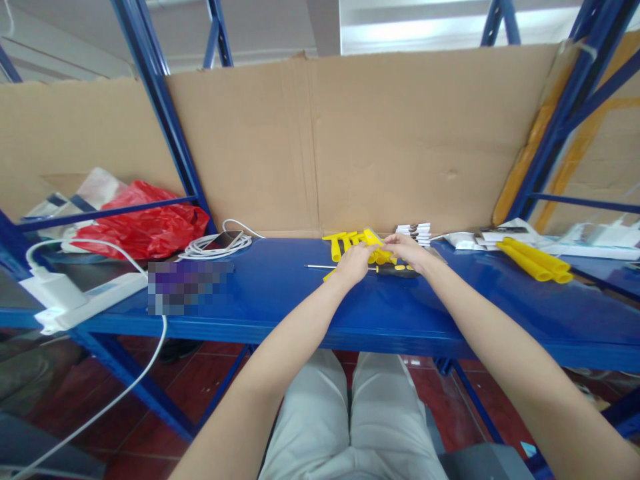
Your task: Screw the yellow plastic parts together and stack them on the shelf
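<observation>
My left hand (354, 261) and my right hand (409, 252) meet over the blue shelf (280, 293), fingers closed on a small yellow plastic part (376, 245) held between them. More yellow T-shaped parts (341, 243) lie just behind my left hand. Under the hands lies a screwdriver (350, 267) with a thin metal shaft pointing left and a black and yellow handle. A small stack of white pieces (416, 232) sits behind my right hand.
Two yellow tubes (535, 261) lie at the right beside white packets (505, 235). A coiled white cable and a phone (220, 243) sit left of centre, a red plastic bag (145, 221) farther left, a white power strip (75, 300) at the left edge. Cardboard (350, 140) backs the shelf.
</observation>
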{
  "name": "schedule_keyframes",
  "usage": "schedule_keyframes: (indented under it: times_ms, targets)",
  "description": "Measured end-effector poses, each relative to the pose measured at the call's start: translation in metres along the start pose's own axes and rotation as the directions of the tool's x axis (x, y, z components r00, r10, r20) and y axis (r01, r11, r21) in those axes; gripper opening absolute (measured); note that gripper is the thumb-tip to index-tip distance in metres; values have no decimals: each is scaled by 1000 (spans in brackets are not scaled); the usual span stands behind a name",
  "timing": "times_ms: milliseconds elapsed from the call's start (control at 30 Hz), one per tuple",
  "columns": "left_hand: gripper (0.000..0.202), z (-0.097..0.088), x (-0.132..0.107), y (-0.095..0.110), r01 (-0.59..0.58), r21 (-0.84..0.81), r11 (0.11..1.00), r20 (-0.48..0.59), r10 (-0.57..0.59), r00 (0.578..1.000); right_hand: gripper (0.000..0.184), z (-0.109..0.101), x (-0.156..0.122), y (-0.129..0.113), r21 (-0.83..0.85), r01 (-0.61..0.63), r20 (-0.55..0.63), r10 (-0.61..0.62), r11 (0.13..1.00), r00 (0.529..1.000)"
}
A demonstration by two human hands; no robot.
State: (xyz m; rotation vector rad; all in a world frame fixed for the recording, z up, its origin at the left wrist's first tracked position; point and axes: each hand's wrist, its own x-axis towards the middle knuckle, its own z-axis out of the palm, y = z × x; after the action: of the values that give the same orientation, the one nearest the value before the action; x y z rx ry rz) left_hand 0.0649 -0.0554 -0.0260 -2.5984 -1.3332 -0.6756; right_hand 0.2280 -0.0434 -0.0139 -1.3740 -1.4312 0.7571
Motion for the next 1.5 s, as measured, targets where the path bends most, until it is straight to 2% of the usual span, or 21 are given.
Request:
schedule_keyframes:
  times_ms: [133, 267, 367, 500, 700, 900, 1000, 1100, 1167, 1300, 1433, 1500]
  targets:
    - [58, 1, 0, 0, 42, -24, 999, -27, -43, 999, 15, 3, 5, 6, -60, 148, -29, -150, 987, 988]
    - [59, 1, -1, 0, 82, -41, 996, -48, -84, 995, 15, 8, 10, 10, -227, 348, -53, -369, 909, 928]
    - [58, 1, -1, 2, 89, -37, 995, -49, -91, 995, 17, 11, 11, 10, -331, 378, -79, -425, 865, 902]
    - [58, -1, -2, 6, 102, -16, 995, -41, -103, 994, 18, 14, 10, 8, -306, 325, -117, -374, 895, 920]
    - [59, -6, -4, 13, 131, 16, 991, -43, -130, 991, 13, 26, 7, 10, -57, 210, -229, -218, 976, 949]
    - [59, -7, -3, 12, 161, -18, 987, -68, -162, 985, 14, 31, 7, 7, 139, 144, -328, -92, 980, 940]
    - [59, -6, -2, 7, 176, -53, 983, -103, -181, 978, 11, 22, 5, 3, 124, 115, -247, -81, 986, 965]
    - [59, -5, 0, 2, 179, -62, 982, -114, -185, 976, 17, 14, 1, -1, 70, 45, -108, -37, 997, 994]
    - [59, -5, 1, -1, 177, -61, 982, -106, -182, 978, 22, 10, -1, -2, 51, 20, -67, -17, 998, 998]
    - [58, -6, 1, -4, 131, -71, 989, -37, -134, 990, 35, 7, 0, -3, 49, 49, -75, -45, 998, 996]
    - [73, -8, -3, -3, 83, -35, 996, 88, -79, 993, 44, 5, 2, -2, 73, 74, -131, -64, 995, 989]
    - [79, -8, -5, -3, 73, -26, 997, 113, -70, 991, 44, 4, 1, -2, 74, 72, -127, -62, 995, 990]
